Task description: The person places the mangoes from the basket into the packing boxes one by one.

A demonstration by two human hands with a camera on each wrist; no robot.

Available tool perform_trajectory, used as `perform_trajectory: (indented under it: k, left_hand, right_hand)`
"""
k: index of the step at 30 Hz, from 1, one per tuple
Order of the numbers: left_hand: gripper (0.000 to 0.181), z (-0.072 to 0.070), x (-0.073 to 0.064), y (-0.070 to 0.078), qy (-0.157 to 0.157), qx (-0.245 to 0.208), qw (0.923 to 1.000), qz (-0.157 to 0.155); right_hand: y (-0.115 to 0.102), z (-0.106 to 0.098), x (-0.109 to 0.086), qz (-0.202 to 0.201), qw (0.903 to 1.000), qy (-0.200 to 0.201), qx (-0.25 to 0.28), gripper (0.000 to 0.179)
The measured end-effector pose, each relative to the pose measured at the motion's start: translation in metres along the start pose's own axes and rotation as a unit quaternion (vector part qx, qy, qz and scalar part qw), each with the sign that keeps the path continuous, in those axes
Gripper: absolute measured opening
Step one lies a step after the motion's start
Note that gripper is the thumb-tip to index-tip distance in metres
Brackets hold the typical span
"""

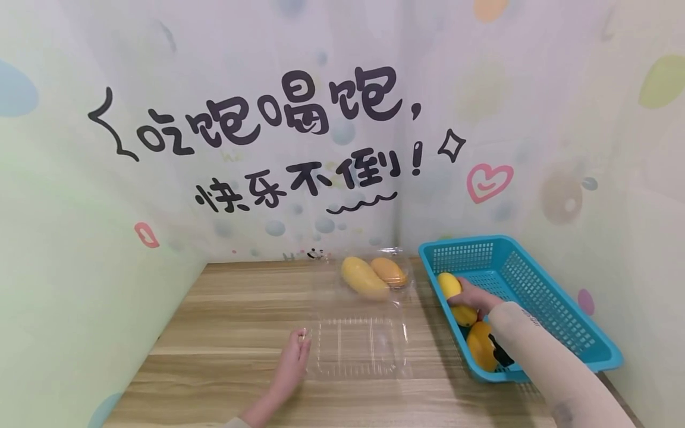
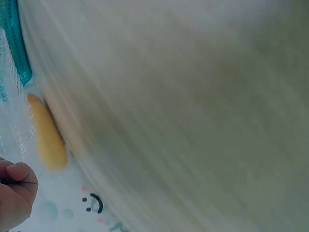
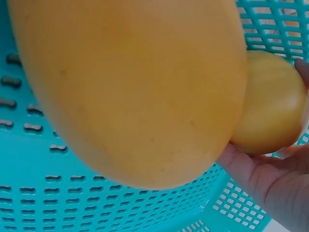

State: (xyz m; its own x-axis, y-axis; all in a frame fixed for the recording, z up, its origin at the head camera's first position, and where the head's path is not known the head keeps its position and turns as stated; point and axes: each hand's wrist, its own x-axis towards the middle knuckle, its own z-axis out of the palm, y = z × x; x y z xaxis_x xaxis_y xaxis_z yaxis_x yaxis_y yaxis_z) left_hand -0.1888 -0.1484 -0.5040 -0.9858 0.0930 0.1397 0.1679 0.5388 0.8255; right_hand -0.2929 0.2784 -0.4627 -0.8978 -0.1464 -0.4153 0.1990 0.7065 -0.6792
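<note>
In the head view, my left hand (image 1: 295, 355) pinches the left rim of an open clear plastic clamshell box (image 1: 361, 351). The left wrist view shows that hand (image 2: 18, 195) with thumb against finger beside the clear plastic. A long yellow mango (image 1: 365, 278) and a rounder orange one lie side by side in the far half. My right hand (image 1: 476, 297) reaches into a blue basket (image 1: 551, 291) and holds a yellow mango (image 1: 448, 285) near its left wall. Thumb and finger span that mango (image 3: 273, 104) in the right wrist view, behind a bigger mango (image 3: 130, 96).
Another yellow fruit (image 1: 464, 315) and a large orange-yellow mango (image 1: 483, 348) lie nearer in the basket, along its left side. The wooden table (image 1: 225, 333) meets a printed wall sheet (image 1: 299, 226) at the back. The basket stands close to the right wall.
</note>
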Motion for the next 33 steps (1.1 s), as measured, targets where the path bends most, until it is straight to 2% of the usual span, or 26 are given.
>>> perform_trajectory:
  k: [10,16,22,28,33]
  left_hand:
    - [0.032,0.022,-0.004,-0.003,-0.035,-0.018,0.9992,-0.008]
    - [0.029,0.03,-0.001,-0.005,-0.036,-0.021,0.9991,-0.01]
    - [0.026,0.031,0.002,-0.006,-0.049,-0.031,0.9981,-0.02]
    - [0.029,0.031,0.0,-0.006,-0.04,0.006,0.9992,-0.005]
    - [0.038,0.033,-0.001,-0.005,-0.036,0.017,0.9991,-0.016]
  right_hand:
    - [0.004,0.001,0.007,0.017,0.9998,0.004,0.004,0.086]
    - [0.005,0.002,0.008,0.022,0.9995,0.0,0.021,0.086]
    - [0.006,0.001,0.009,0.036,0.9987,-0.002,0.037,0.084]
    - [0.009,0.001,0.01,0.047,0.9974,-0.006,0.054,0.083]
    - [0.011,0.001,0.01,0.044,0.9977,-0.004,0.052,0.082]
